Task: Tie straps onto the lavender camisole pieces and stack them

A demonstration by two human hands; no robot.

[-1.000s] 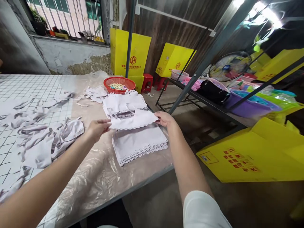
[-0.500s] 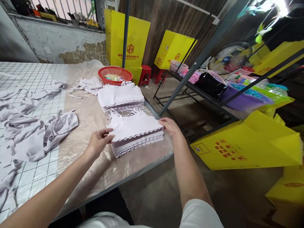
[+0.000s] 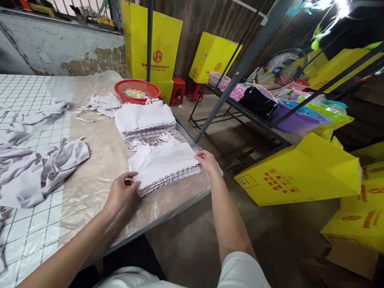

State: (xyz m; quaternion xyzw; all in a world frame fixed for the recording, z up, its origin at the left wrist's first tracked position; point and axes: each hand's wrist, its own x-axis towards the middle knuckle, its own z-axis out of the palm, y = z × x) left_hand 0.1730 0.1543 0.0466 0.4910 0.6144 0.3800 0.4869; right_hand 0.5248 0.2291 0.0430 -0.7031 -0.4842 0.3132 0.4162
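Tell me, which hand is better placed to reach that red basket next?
Probably the right hand: it rests on the near stack at the table's right edge, the side where the red basket sits. The left hand is farther.

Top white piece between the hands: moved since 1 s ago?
Yes. The top white piece has come down from above onto the near stack, away from the far stack. Left hand and right hand grip its ends.

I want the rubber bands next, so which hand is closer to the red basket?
Right. The right hand is at the near stack's right edge, below the red basket. The left hand grips the stack's near left corner, farther down the table.
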